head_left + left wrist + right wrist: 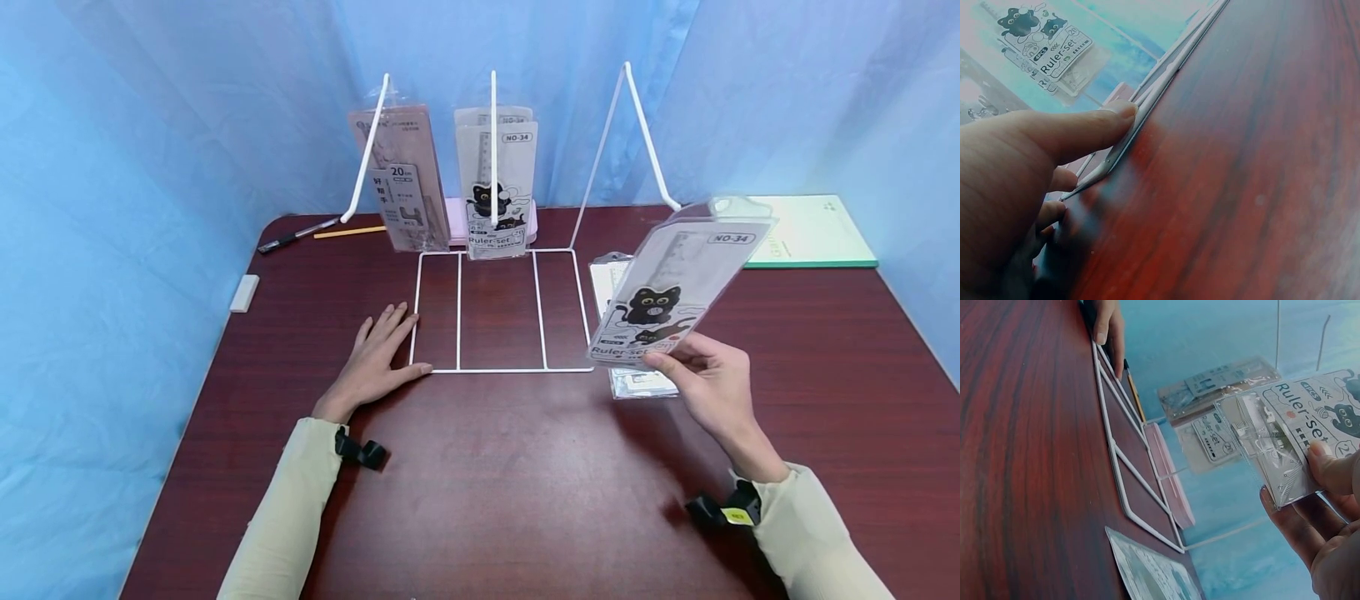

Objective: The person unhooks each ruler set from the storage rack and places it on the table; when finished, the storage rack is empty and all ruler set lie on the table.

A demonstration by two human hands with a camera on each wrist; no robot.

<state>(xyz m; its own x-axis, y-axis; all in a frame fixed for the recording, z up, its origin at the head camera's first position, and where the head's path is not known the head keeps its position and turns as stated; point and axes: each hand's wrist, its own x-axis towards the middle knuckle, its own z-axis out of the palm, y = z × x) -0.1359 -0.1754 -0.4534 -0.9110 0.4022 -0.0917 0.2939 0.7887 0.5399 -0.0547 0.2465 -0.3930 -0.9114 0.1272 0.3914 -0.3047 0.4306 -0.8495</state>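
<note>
My right hand pinches the lower edge of a clear-wrapped ruler set, thumb on the printed front with black cats. The pack is tilted, its top near the tip of the right prong of a white wire rack. Fingers spread, my left hand lies at the rack's front left corner; in the left wrist view its thumb rests on the wire. Matching ruler sets hang on the middle prong, and a pinkish ruler pack hangs on the left one.
Under the held pack, another pack lies on the table beside the rack. A white pad with a green edge sits at the back right. Toward the back left are a black pen, a yellow pencil and a white block.
</note>
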